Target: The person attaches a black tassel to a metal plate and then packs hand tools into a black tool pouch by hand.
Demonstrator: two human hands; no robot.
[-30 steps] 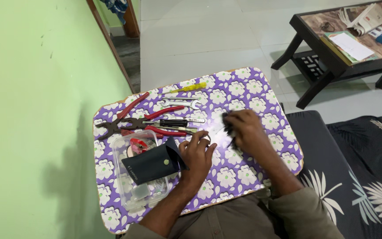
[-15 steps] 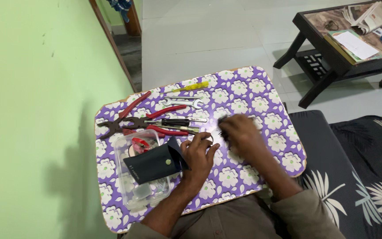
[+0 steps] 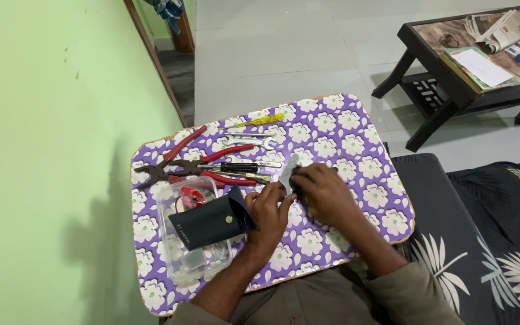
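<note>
The right hand (image 3: pixel 326 189) is closed around a small grey flat piece (image 3: pixel 288 174), pinching its lower end so that the upper end stands free above the fingers; it looks thin and stiff, perhaps metal or plastic, I cannot tell which. The left hand (image 3: pixel 267 210) is beside it, fingers half curled, its fingertips close to the same piece, as if to steady it; whether it really grips it I cannot tell. Just left of the left hand, a dark soft pouch (image 3: pixel 212 221) with a snap button lies over a clear plastic box (image 3: pixel 182 253). Beyond both hands lie red-handled pliers (image 3: pixel 182 165), a shiny steel spanner (image 3: pixel 248 142) and a yellow-handled screwdriver (image 3: pixel 263 120), side by side on the purple flowered table (image 3: pixel 362 150).
</note>
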